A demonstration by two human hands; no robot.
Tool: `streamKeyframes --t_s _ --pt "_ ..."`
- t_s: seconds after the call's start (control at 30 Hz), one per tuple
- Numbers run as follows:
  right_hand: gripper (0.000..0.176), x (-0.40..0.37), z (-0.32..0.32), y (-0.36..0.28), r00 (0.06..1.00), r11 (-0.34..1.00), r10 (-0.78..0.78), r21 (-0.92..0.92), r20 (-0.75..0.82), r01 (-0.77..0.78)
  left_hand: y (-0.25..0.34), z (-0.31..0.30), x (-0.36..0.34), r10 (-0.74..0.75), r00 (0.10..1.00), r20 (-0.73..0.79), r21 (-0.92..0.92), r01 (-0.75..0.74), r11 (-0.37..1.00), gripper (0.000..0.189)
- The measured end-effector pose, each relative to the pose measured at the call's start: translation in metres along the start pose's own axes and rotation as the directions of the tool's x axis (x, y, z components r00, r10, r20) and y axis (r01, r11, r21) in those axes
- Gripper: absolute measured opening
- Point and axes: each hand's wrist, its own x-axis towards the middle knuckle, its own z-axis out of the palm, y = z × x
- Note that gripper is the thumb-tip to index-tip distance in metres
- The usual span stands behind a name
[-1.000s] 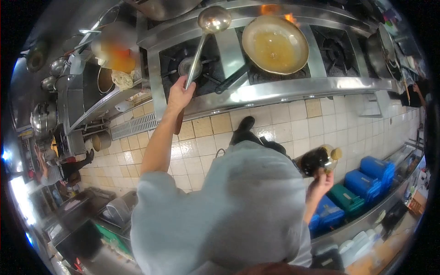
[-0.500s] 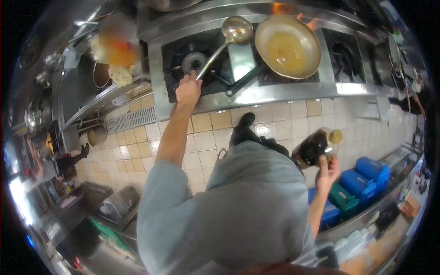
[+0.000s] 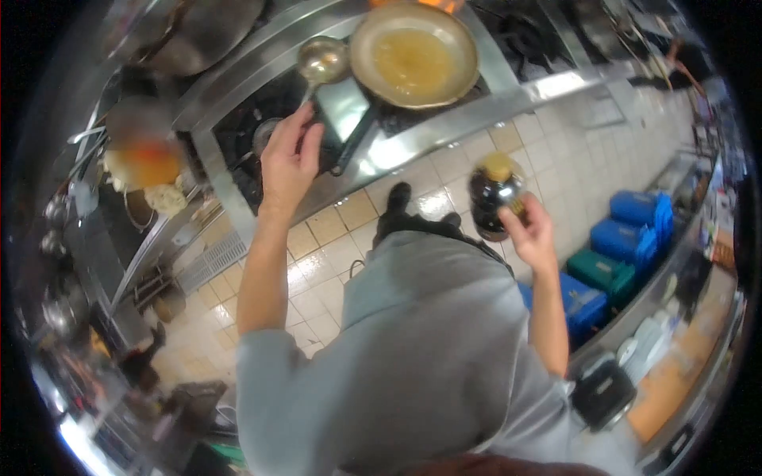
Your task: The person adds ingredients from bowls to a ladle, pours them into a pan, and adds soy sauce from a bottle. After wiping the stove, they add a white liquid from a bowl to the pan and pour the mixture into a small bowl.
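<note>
The right hand has its grip closed around a bottle of dark liquid, held above the tiled floor between the body and the stove. The bottle's long axis runs outward from the person, yellow cap toward the stove, base toward the body. A gold patch of label shows beside the fingers, too blurred to read. The left hand meets the handle of a ladle, whose bowl points away from the person; whether that grip is tight cannot be told. Just beside it, a pan holds yellowish liquid, handle angled toward the person.
</note>
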Motion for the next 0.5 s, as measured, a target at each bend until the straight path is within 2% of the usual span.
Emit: streamKeyframes --t_s 0.07,0.13,0.2,0.23,0.27,0.3,0.33,0.4,0.43,0.47,0.5 --pt "0.019 0.002 -0.001 0.006 0.999 0.997 -0.042 -0.057 0.02 0.043 0.067 0.006 0.017 0.078 0.961 0.264 -0.187 -0.028 0.982 0.036" --pt "0.019 0.001 -0.002 0.001 1.0 0.999 -0.006 -0.049 0.031 0.007 0.115 0.018 0.027 0.292 0.835 0.467 -0.301 -0.16 0.94 0.044" --pt "0.019 0.0 -0.002 -0.001 0.998 0.999 0.025 -0.036 0.051 -0.023 0.139 0.04 0.029 0.505 0.706 0.497 -0.378 -0.347 0.858 0.049" --pt "0.018 -0.002 -0.002 -0.002 0.997 0.997 -0.028 -0.073 0.07 0.033 0.145 0.047 0.032 0.511 0.701 0.498 -0.374 -0.358 0.856 0.049" --pt "0.018 -0.004 -0.001 -0.002 0.993 0.99 -0.08 -0.109 0.089 0.09 0.15 0.054 0.035 0.578 0.581 0.573 -0.399 -0.418 0.816 0.048" --pt "0.018 -0.007 0.002 -0.009 0.994 0.993 -0.056 -0.094 0.095 0.065 0.152 0.057 0.038 0.629 0.447 0.636 -0.43 -0.472 0.77 0.048" --pt "0.018 -0.009 0.002 -0.012 0.994 0.993 -0.063 -0.09 0.09 0.071 0.156 0.055 0.042 0.632 0.441 0.637 -0.429 -0.478 0.766 0.048" --pt "0.018 -0.013 0.001 -0.013 0.98 0.971 -0.138 -0.176 0.144 0.162 0.167 0.046 0.052 0.559 0.254 0.789 -0.356 -0.552 0.754 0.042" --pt "0.017 -0.015 0.0 -0.011 0.976 0.959 -0.151 -0.216 0.155 0.183 0.17 0.046 0.053 0.529 0.176 0.83 -0.306 -0.649 0.697 0.038" --pt "0.017 -0.017 0.0 -0.011 0.976 0.959 -0.156 -0.212 0.154 0.187 0.17 0.046 0.054 0.527 0.174 0.832 -0.304 -0.653 0.694 0.038" --pt "0.017 -0.02 0.0 -0.012 0.977 0.962 -0.139 -0.213 0.16 0.171 0.169 0.046 0.055 0.557 0.102 0.824 -0.328 -0.716 0.616 0.036"
